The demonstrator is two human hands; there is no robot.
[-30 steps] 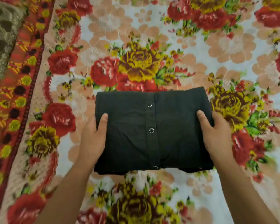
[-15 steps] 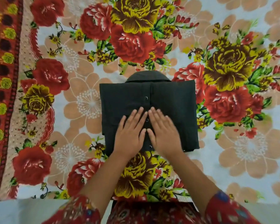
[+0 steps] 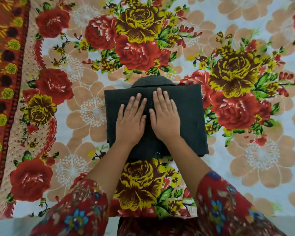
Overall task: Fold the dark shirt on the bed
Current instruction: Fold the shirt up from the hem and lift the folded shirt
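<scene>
Both hands lie flat and open on the folded dark fabric shirt (image 3: 186, 116), side by side and palm down: the left hand (image 3: 131, 120) and the right hand (image 3: 165, 116) grip nothing, and their fingers point away from the person. This shirt is a neat rectangle with its collar (image 3: 152, 81) showing at the far edge, and it rests on the floral bedsheet (image 3: 245, 150) with red and yellow roses. Red flowered sleeves (image 3: 228, 210) cover the upper arms.
</scene>
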